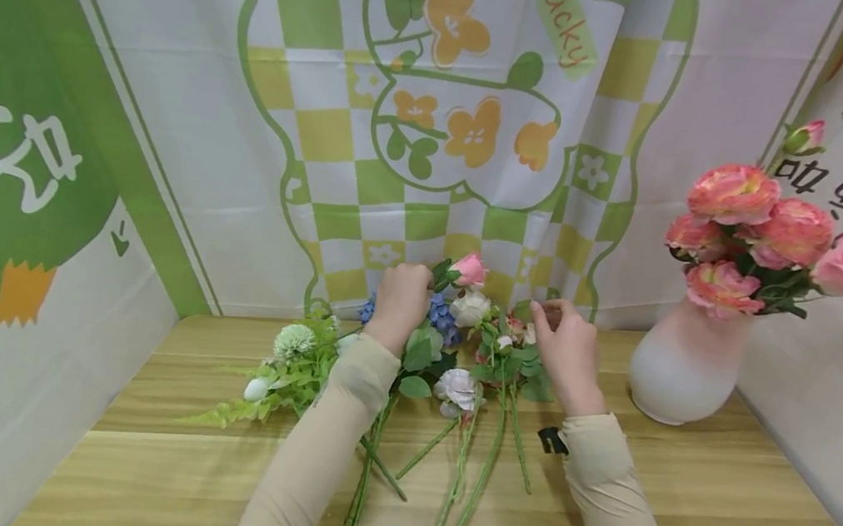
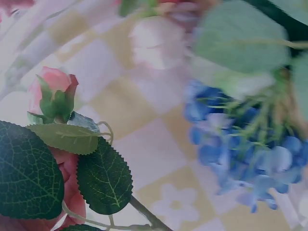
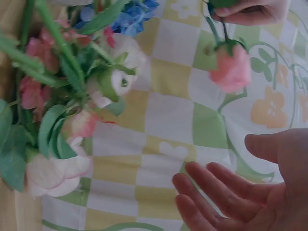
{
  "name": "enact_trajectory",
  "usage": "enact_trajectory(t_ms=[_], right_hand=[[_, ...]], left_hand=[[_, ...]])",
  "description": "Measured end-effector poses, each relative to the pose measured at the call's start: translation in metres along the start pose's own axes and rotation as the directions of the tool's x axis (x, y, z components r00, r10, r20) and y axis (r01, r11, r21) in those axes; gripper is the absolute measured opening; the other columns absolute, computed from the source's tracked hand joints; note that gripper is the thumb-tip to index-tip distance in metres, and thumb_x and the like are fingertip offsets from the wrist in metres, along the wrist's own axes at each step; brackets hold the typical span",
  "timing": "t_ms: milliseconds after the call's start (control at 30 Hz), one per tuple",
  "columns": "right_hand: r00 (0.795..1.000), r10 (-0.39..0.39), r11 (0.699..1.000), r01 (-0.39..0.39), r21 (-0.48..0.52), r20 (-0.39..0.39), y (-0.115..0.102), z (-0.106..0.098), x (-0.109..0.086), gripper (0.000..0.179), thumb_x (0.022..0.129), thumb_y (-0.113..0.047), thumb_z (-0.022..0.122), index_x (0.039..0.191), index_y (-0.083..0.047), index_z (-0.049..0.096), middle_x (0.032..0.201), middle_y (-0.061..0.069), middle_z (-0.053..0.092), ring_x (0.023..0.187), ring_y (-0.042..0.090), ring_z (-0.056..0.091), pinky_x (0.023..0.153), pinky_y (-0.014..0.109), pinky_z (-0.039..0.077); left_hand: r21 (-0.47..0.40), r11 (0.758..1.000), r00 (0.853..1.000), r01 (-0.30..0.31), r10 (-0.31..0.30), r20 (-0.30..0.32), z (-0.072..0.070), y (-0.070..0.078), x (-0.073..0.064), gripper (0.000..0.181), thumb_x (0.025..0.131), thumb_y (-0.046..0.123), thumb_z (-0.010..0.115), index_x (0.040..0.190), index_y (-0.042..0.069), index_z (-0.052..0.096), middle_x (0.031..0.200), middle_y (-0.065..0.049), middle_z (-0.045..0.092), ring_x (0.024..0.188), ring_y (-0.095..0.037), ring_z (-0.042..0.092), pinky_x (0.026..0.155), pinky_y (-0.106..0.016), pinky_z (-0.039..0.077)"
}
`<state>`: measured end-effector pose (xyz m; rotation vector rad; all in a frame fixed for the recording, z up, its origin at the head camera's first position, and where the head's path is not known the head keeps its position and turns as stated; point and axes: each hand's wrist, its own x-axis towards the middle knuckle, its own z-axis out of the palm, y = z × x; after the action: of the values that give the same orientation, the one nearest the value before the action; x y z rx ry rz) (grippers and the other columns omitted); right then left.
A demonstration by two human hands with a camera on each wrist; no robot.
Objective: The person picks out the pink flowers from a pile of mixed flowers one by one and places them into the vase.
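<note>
My left hand (image 1: 400,301) pinches the stem of a pink rose (image 1: 469,270) above the heap of flowers. In the right wrist view that rose (image 3: 231,70) hangs from the fingers, bloom in the open air. A pink bud (image 2: 54,94) and toothed dark leaves (image 2: 105,175) fill the left side of the left wrist view. Blue hydrangea (image 1: 443,322) lies beneath the hand. My right hand (image 1: 572,351) holds nothing; its fingers (image 3: 226,190) are spread and loosely bent, beside the leafy pink and white flowers (image 1: 506,341). A white rose (image 1: 470,309) lies between both hands.
At the right stands a pink-and-white vase (image 1: 687,361) full of coral and pink flowers (image 1: 734,194). Green fern sprays (image 1: 282,389) with a pale round bloom (image 1: 294,341) lie left. Long green stems (image 1: 481,485) run toward the front of the wooden table (image 1: 171,458). A patterned cloth (image 1: 443,190) hangs behind.
</note>
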<state>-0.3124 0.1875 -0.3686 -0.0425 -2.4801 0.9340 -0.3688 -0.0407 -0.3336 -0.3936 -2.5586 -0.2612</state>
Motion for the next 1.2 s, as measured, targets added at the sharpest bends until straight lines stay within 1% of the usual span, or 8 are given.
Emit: enact_trajectory(t_ms=[133, 233, 367, 600, 733, 1033, 1133, 1200], right_hand=[[0.999, -0.018, 1.0, 0.019, 0.019, -0.042, -0.006, -0.002, 0.001, 0.046, 0.096, -0.045, 0.049, 0.115, -0.005, 0.063, 0.101, 0.014, 0.071, 0.088, 0.029, 0.067, 0.071, 0.044, 0.055], [0.997, -0.038, 0.999, 0.04, 0.02, -0.067, -0.01, -0.003, 0.001, 0.048, 0.096, -0.048, 0.048, 0.113, -0.006, 0.064, 0.1, 0.014, 0.071, 0.087, 0.028, 0.068, 0.072, 0.043, 0.055], [0.994, -0.046, 0.998, 0.05, 0.039, -0.095, -0.017, -0.004, 0.0, 0.047, 0.095, -0.048, 0.049, 0.112, -0.007, 0.065, 0.099, 0.013, 0.071, 0.086, 0.027, 0.068, 0.072, 0.043, 0.055], [0.987, -0.058, 0.991, 0.075, 0.108, -0.151, -0.028, -0.005, 0.0, 0.037, 0.094, -0.039, 0.057, 0.108, -0.007, 0.066, 0.1, 0.011, 0.072, 0.088, 0.027, 0.068, 0.076, 0.042, 0.054], [0.976, -0.085, 0.981, 0.117, 0.154, -0.198, -0.036, -0.004, 0.001, 0.03, 0.092, -0.033, 0.062, 0.105, -0.007, 0.068, 0.097, 0.01, 0.072, 0.084, 0.025, 0.069, 0.073, 0.04, 0.055], [0.943, -0.154, 0.934, 0.237, 0.269, -0.296, -0.055, 0.0, 0.0, 0.02, 0.089, -0.025, 0.067, 0.097, -0.007, 0.071, 0.091, 0.011, 0.073, 0.077, 0.025, 0.071, 0.067, 0.038, 0.059], [0.935, -0.164, 0.922, 0.259, 0.289, -0.313, -0.06, 0.0, -0.002, 0.019, 0.088, -0.025, 0.068, 0.096, -0.007, 0.071, 0.092, 0.009, 0.073, 0.079, 0.023, 0.071, 0.071, 0.038, 0.059], [0.929, -0.176, 0.916, 0.276, 0.292, -0.325, -0.064, 0.0, -0.003, 0.019, 0.088, -0.024, 0.068, 0.096, -0.008, 0.071, 0.092, 0.008, 0.073, 0.081, 0.022, 0.07, 0.074, 0.038, 0.059]], left_hand=[[-0.066, 0.997, 0.998, -0.03, 0.026, -0.063, -0.019, 0.005, 0.0, 0.007, 0.083, 0.012, 0.071, 0.081, 0.013, 0.078, 0.081, -0.004, 0.074, 0.073, -0.026, 0.069, 0.071, -0.04, 0.056], [-0.106, 0.993, 0.99, -0.057, 0.043, -0.131, -0.032, 0.01, -0.001, 0.008, 0.084, 0.01, 0.07, 0.084, 0.012, 0.078, 0.083, -0.004, 0.074, 0.074, -0.024, 0.069, 0.073, -0.038, 0.056], [-0.146, 0.986, 0.973, -0.079, 0.045, -0.227, -0.046, 0.014, -0.002, 0.006, 0.084, 0.012, 0.071, 0.085, 0.012, 0.077, 0.082, -0.004, 0.072, 0.072, -0.022, 0.068, 0.07, -0.037, 0.056], [-0.27, 0.959, 0.942, -0.085, -0.01, -0.334, -0.059, 0.019, -0.006, 0.008, 0.083, 0.016, 0.072, 0.087, 0.01, 0.077, 0.08, -0.005, 0.073, 0.069, -0.02, 0.068, 0.067, -0.036, 0.055], [-0.354, 0.929, 0.91, -0.108, -0.051, -0.412, -0.063, 0.019, -0.008, 0.006, 0.082, 0.013, 0.073, 0.084, 0.009, 0.076, 0.08, -0.006, 0.073, 0.068, -0.019, 0.069, 0.065, -0.033, 0.056], [-0.533, 0.841, 0.827, -0.092, -0.234, -0.512, -0.062, 0.016, -0.019, 0.006, 0.081, 0.01, 0.073, 0.083, 0.005, 0.076, 0.077, -0.009, 0.073, 0.062, -0.018, 0.067, 0.058, -0.028, 0.055], [-0.599, 0.792, 0.792, -0.118, -0.288, -0.538, -0.064, 0.016, -0.025, 0.007, 0.081, 0.009, 0.073, 0.085, 0.005, 0.076, 0.078, -0.01, 0.073, 0.061, -0.018, 0.067, 0.056, -0.027, 0.055], [-0.641, 0.754, 0.776, -0.142, -0.318, -0.545, -0.066, 0.017, -0.028, 0.008, 0.081, 0.009, 0.074, 0.088, 0.006, 0.076, 0.08, -0.01, 0.073, 0.06, -0.018, 0.067, 0.056, -0.027, 0.055]])
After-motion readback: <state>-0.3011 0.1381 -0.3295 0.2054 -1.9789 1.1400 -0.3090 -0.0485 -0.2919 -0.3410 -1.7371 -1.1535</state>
